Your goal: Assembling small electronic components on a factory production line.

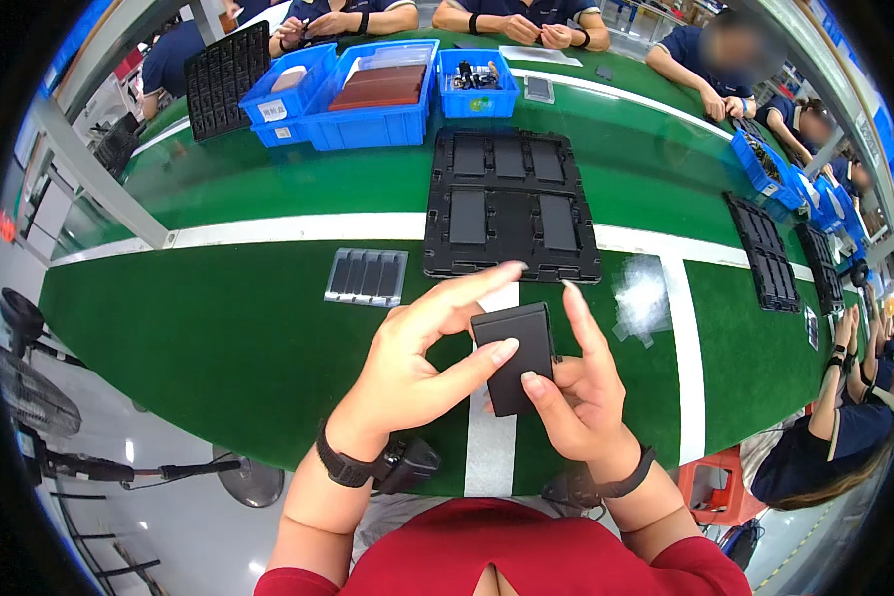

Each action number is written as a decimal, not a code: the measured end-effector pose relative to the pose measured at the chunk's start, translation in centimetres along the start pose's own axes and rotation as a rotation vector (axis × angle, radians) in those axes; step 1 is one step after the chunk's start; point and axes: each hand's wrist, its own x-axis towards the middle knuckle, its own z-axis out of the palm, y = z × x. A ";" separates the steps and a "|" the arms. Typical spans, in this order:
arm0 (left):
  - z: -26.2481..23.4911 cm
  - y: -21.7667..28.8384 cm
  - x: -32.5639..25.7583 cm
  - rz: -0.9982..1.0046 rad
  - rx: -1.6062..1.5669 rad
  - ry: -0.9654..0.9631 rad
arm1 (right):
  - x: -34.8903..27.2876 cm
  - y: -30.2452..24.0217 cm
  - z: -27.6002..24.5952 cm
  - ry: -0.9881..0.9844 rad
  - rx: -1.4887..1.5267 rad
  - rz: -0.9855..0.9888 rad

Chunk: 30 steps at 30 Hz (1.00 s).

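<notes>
Between my two hands is a flat black rectangular case (517,370), tilted, above the near part of the green table. My left hand (422,358) grips its left side, thumb flat on the face and index finger stretched out past the top. My right hand (584,392) holds the right side with its thumb on the lower face and its index finger pointing up. Just beyond my hands lies a black moulded tray (515,189) with several dark flat pieces in its slots. A small clear pack of black strips (366,277) lies left of the tray.
Blue bins (372,129) stand at the far left, one with brown sheets; a smaller blue bin (479,99) holds small dark parts. A stack of clear film pieces (642,298) lies at the right. Black trays (763,248) sit farther right. Co-workers sit around the table.
</notes>
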 end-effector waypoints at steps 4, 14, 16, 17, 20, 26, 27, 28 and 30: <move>-0.2 0.1 0.1 0.097 0.088 -0.097 | -0.4 0.3 -0.4 0.001 -0.140 -0.081; -1.0 -0.1 0.5 0.288 0.229 -0.147 | -0.4 0.6 0.0 -0.042 -0.134 -0.096; -0.9 -0.1 0.5 0.289 0.220 -0.148 | -0.4 0.7 0.3 -0.023 -0.144 -0.118; -1.0 -0.1 0.5 0.288 0.212 -0.152 | -0.4 0.7 0.5 -0.002 -0.153 -0.139; -1.1 -0.1 0.4 0.280 0.217 -0.165 | -0.4 0.8 0.5 -0.028 -0.103 -0.137; -1.1 1.0 0.4 0.137 0.249 -0.115 | -0.4 0.7 0.5 -0.063 -0.042 -0.047; -1.2 0.7 0.5 0.139 0.249 -0.112 | -0.3 0.6 0.4 -0.067 -0.043 -0.049; -1.5 0.1 0.5 0.204 0.262 -0.164 | -0.3 0.6 0.4 -0.096 -0.089 -0.103; -1.6 0.0 0.4 0.261 0.244 -0.221 | -0.3 0.4 0.7 -0.128 -0.132 -0.158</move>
